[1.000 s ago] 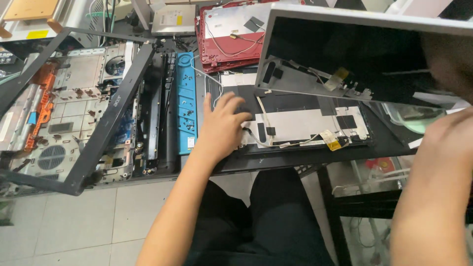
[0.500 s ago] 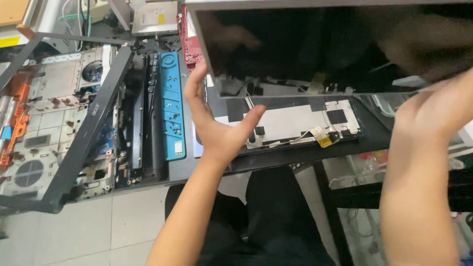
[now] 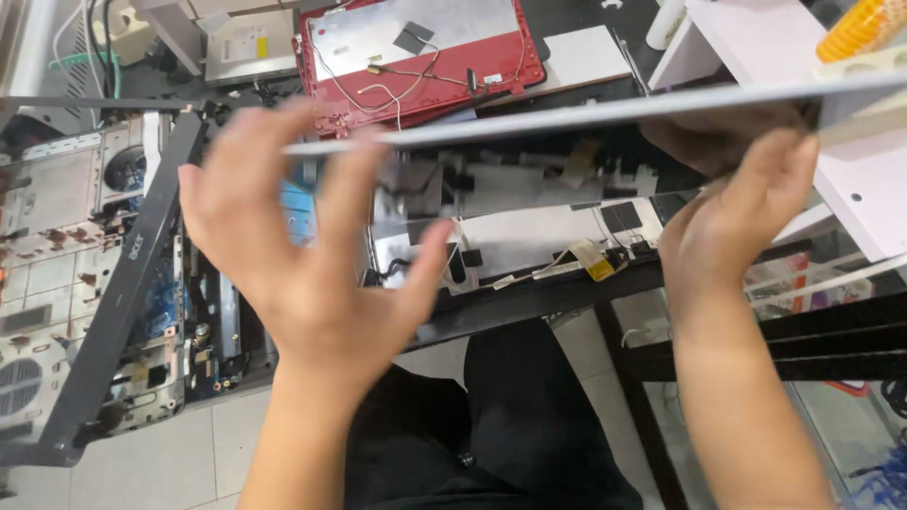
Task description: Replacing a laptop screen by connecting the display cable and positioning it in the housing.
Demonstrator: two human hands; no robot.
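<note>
Left hand (image 3: 312,274) is held nearest to the camera, fingers (image 3: 354,189) spread wide apart; its fingertips are laid against the left end of the thin screen panel (image 3: 605,111), but nothing is clamped in it. Right hand (image 3: 732,222) is closed on the right part of the same panel, with the thumb seen below the edge and the other fingers hidden behind it. The panel is held edge-on above the worktop (image 3: 529,307), almost level, and only its grey rim is seen as a long line from left to right.

Under the panel, near the front edge of the worktop, an opened laptop lid (image 3: 529,241) with a silver inner plate, thin cables and a small yellow tag is lying flat. At the left edge, a dismantled laptop base (image 3: 57,246) with a fan is placed, and a dark frame strip (image 3: 123,283) is laid across it at a slant. Toward the far edge, a red laptop cover (image 3: 425,57) with loose wires is seen, and a grey drive (image 3: 250,47) is just beside it on the left.
</note>
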